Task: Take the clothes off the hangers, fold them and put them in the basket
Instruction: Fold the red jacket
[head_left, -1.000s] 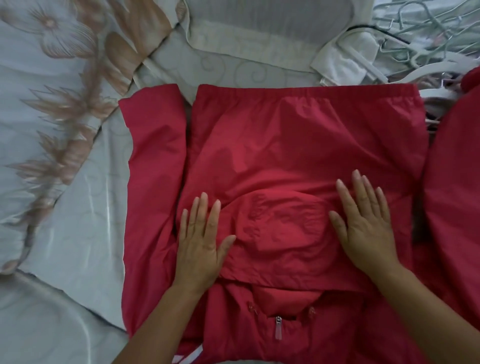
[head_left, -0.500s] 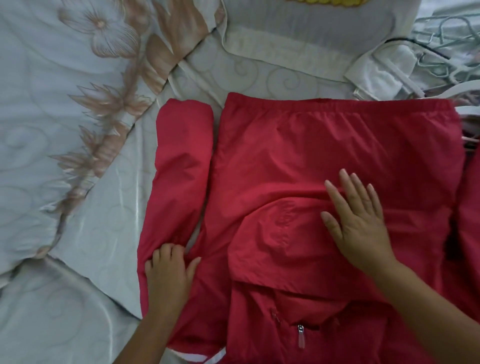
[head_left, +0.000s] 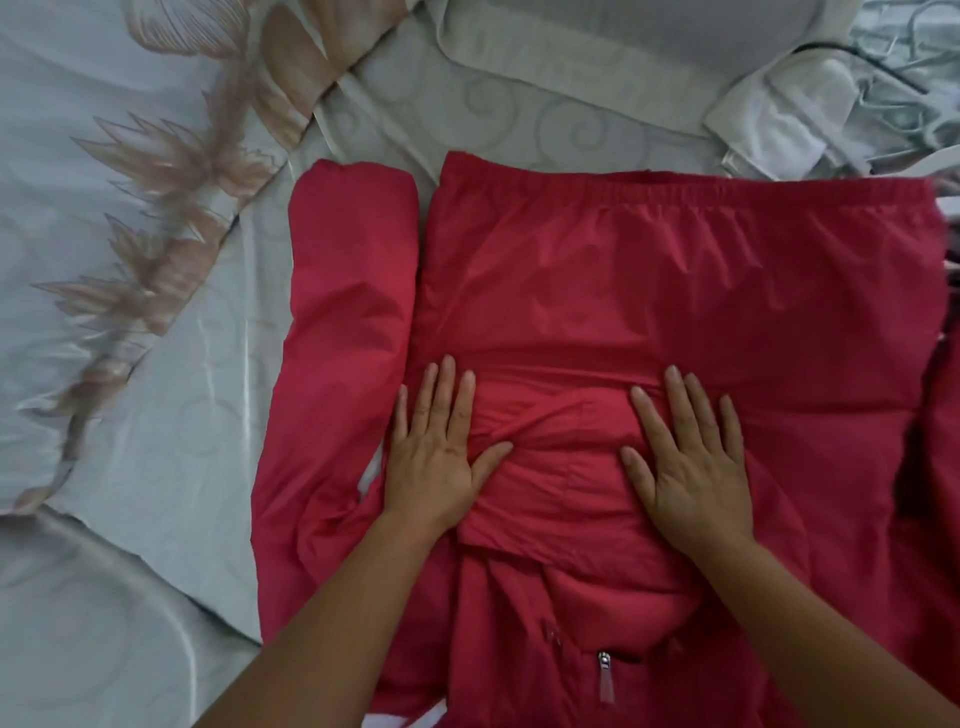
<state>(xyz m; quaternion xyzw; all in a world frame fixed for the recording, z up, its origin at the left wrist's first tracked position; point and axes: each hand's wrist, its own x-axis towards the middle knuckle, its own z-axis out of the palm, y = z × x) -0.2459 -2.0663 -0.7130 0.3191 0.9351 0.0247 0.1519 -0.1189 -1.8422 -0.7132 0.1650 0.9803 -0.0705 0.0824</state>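
Observation:
A red windbreaker jacket lies spread flat on the bed, its elastic hem at the far edge and its zipper pull near the bottom of the view. The hood is folded over the jacket's middle. One sleeve lies along the left side. My left hand presses flat on the left edge of the folded hood, fingers straight. My right hand presses flat on the hood's right part. No basket is in view.
The bed carries a pale sheet with a brown flower print. A folded white garment and a pile of wire hangers lie at the far right. A grey garment lies at the top.
My left hand moved from the sleeve's lower end back onto the hood's left edge. My right hand stayed flat on the hood. The view shifted slightly.

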